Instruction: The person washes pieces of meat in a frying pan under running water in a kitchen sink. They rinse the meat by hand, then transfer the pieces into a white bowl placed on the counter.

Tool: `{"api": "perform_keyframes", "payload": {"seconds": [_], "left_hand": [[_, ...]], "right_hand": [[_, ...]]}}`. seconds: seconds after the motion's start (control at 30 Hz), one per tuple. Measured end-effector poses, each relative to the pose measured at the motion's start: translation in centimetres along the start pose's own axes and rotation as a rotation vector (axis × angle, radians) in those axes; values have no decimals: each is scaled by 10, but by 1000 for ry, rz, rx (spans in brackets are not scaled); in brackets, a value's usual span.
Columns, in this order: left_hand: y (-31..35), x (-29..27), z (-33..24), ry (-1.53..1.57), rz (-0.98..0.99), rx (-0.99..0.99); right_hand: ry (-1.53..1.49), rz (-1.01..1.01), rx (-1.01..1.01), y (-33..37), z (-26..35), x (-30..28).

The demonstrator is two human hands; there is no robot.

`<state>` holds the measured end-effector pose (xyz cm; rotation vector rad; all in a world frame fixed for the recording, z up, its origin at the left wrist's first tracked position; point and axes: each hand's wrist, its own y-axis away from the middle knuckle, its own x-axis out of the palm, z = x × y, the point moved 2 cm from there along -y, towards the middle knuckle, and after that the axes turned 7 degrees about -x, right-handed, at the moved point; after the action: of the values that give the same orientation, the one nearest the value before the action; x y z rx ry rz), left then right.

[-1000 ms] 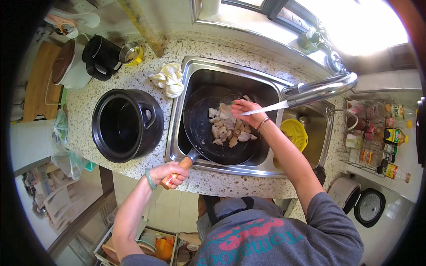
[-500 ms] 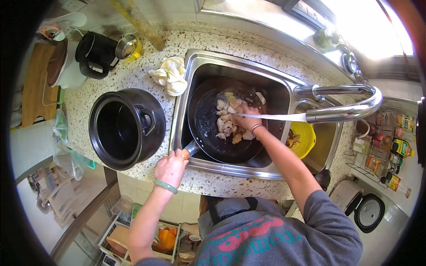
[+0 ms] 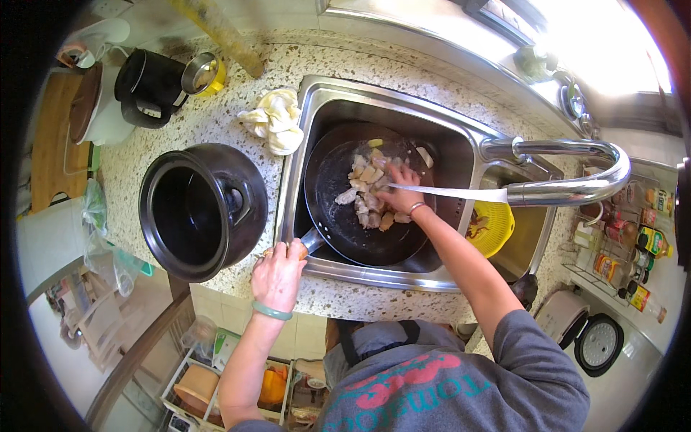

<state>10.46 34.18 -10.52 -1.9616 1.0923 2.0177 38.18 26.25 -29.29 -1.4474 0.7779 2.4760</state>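
Observation:
My left hand (image 3: 277, 277) is closed around the handle (image 3: 312, 240) of a dark frying pan (image 3: 333, 223), which sits in the left basin of the steel sink (image 3: 338, 270). Pale chunks of raw meat (image 3: 367, 189) lie in the pan, with a few yellowish slices among them. Over the right side of these chunks is my right hand (image 3: 406, 189), its fingers spread and touching them; the fingertips are partly hidden. Water (image 3: 453, 193) streams from the chrome faucet (image 3: 568, 191) onto the back of this hand.
A black pot (image 3: 245, 198), uncovered, stands on the speckled counter left of the sink. A crumpled cloth (image 3: 275, 122) lies behind it, near a black kettle (image 3: 147, 83) and a yellow cup (image 3: 209, 75). The right basin holds a yellow colander (image 3: 497, 229).
The meat chunks have shifted and spread within the pan, and my right hand's fingers have moved slightly among them. My left hand keeps its hold on the handle.

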Motion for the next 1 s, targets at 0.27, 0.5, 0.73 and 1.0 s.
{"api": "perform_keyframes", "payload": {"seconds": [0.27, 0.5, 0.73, 1.0], "left_hand": [[3, 3, 2, 20, -40, -10], [-10, -10, -43, 550, -92, 60], [-74, 96, -94, 1058, 105, -85], [-160, 145, -103, 866, -30, -372]], "right_hand": [[39, 389, -612, 63, 40, -14], [-329, 2, -107, -16, -45, -9], [-217, -60, -439, 3, 15, 14], [-411, -226, -111, -32, -37, -10]]}}
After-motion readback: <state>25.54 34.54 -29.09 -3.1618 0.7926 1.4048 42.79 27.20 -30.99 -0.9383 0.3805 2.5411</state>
